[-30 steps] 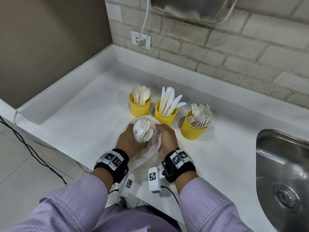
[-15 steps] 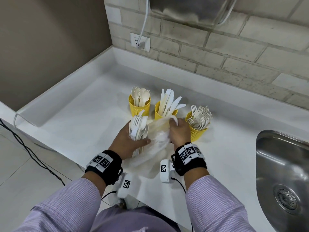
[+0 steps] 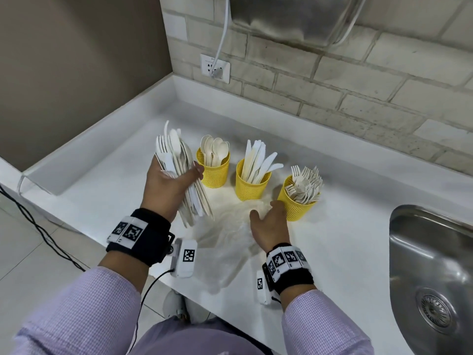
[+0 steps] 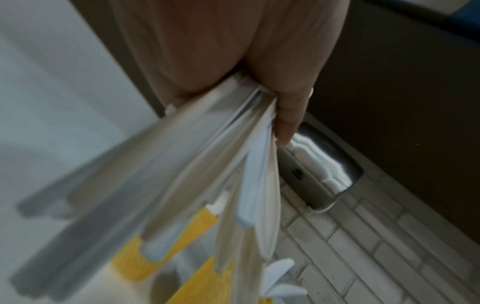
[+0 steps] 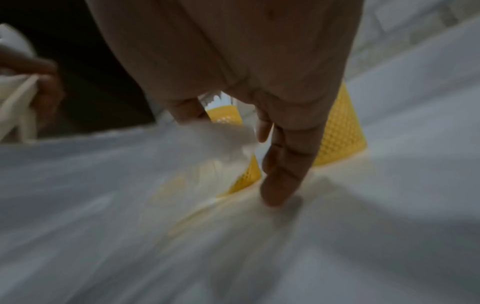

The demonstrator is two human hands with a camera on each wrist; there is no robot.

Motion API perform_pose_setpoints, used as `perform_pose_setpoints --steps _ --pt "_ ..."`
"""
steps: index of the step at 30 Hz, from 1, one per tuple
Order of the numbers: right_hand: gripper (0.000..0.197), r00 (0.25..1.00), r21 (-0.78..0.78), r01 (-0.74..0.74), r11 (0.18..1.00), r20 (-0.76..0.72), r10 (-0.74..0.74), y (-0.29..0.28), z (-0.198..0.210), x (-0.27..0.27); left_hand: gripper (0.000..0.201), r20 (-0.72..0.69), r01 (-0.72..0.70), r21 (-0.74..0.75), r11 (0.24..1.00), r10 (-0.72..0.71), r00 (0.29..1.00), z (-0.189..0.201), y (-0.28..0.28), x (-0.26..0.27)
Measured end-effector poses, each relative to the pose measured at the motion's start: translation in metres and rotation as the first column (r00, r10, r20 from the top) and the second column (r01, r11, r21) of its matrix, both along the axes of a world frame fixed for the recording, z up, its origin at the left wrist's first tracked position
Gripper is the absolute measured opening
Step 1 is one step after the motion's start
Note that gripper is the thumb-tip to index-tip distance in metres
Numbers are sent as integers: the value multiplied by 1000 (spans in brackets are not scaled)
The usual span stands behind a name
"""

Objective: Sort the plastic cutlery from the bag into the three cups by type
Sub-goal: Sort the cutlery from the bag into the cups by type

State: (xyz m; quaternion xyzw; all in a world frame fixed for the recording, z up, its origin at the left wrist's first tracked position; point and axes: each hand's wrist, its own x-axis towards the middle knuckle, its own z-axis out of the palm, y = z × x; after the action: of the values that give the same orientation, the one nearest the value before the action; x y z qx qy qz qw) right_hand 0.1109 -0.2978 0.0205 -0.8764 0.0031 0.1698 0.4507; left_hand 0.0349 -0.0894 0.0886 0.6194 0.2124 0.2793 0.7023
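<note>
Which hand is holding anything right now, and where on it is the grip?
The left hand grips a mixed cutlery bundle around the middle of the handles. The right hand holds nothing; its relaxed fingers rest on the clear plastic bag.

No text or label can be read.

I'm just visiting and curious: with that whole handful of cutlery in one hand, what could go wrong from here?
1. The left hand holds a mixed bundle of cutlery in one grip; the handles fan out below it, so pieces might slip onto the counter.
2. The bundle hangs close to the spoon cup, which could be knocked.
3. The right hand lies on the bag right beside the fork cup; a careless move might tip it.
</note>
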Motion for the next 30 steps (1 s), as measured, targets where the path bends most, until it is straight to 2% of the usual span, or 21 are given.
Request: perform_pose_setpoints --steps 3,5,6,7,9,11,12,14,18,19,22,24,25,27,29,30 --pt "67 983 -90 -68 994 163 82 1 23 -4 52 10 9 93 996 -10 1000 19 -2 3" --pt "62 944 -26 -147 989 295 148 3 49 -4 50 27 33 137 990 -38 999 32 -8 4" --pt "62 927 42 -225 974 316 200 3 64 -4 49 27 59 158 986 -64 998 39 -13 5" --pt "65 910 122 -320 940 315 269 3 78 -5 47 27 94 169 981 -100 995 44 -18 5" --pt "74 869 312 -488 815 255 423 6 100 -10 45 39 185 159 970 -193 980 55 -32 6" --pt "77 818 461 -566 684 214 533 12 107 -11 46 43 280 158 947 -290 956 62 -47 7" --pt "74 804 493 -581 647 225 550 15 106 -12 45 36 316 166 934 -326 945 65 -53 7" --pt "60 826 508 -555 659 239 511 18 106 -14 40 14 372 195 907 -382 924 70 -65 7" --pt "11 856 588 -494 641 199 477 12 109 -22 33 -8 451 212 867 -460 888 75 -71 8" --pt "11 863 578 -490 653 213 458 12 111 -25 33 -5 460 212 862 -470 883 76 -72 7" --pt "40 884 590 -465 659 271 381 14 112 -28 35 1 479 208 853 -489 872 80 -75 6" --pt "47 902 589 -432 683 282 327 16 110 -30 37 -19 483 233 844 -493 870 83 -76 7" --pt "44 911 576 -411 707 281 301 17 109 -31 41 -25 475 247 845 -484 875 84 -76 7" --pt "29 945 573 -314 757 264 192 20 106 -30 62 -22 463 232 855 -471 882 79 -77 10" --pt "16 960 630 -254 734 256 112 21 108 -31 78 -52 438 223 871 -438 898 75 -84 9" --pt "17 966 680 -226 698 247 73 22 109 -32 73 -85 419 255 872 -411 908 72 -89 10"
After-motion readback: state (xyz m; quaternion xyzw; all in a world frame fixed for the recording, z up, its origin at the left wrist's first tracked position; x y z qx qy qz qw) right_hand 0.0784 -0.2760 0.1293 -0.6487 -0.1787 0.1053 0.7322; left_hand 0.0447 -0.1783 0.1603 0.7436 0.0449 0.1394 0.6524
